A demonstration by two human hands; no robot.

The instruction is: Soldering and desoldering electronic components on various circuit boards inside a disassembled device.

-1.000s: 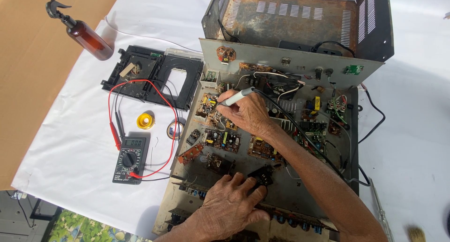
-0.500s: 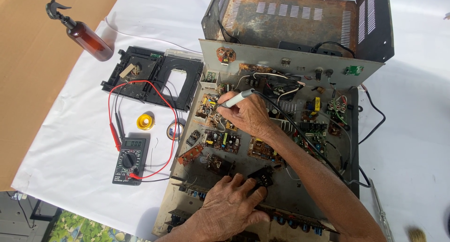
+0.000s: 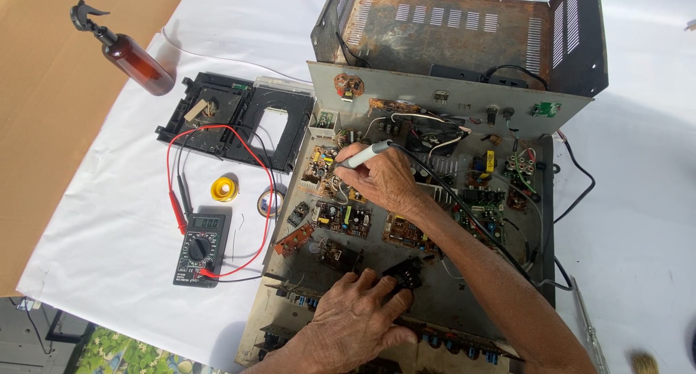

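Note:
An opened electronic chassis (image 3: 304, 301) lies on a white cloth, its circuit boards (image 3: 341, 218) exposed. My right hand (image 3: 384, 178) grips a grey soldering iron (image 3: 362, 155) like a pen. Its tip points down at a small board (image 3: 320, 164) at the chassis's upper left. A black cable (image 3: 471, 214) runs from the iron along my forearm. My left hand (image 3: 359, 320) rests on the chassis's near edge, fingers curled over a small black part (image 3: 407, 272). The rusty metal cover (image 3: 442, 33) stands open behind.
A digital multimeter (image 3: 199, 247) with red and black leads (image 3: 174, 164) lies left of the chassis. Beside it are a yellow solder spool (image 3: 224, 188), a tape roll (image 3: 270, 200) and a black plastic frame (image 3: 239, 117). An amber spray bottle (image 3: 130, 53) lies on brown cardboard (image 3: 43, 127). A screwdriver (image 3: 586, 323) sits at right.
My right hand has shifted slightly left with the soldering iron, bringing the tip nearer the upper-left board. My left hand stays put.

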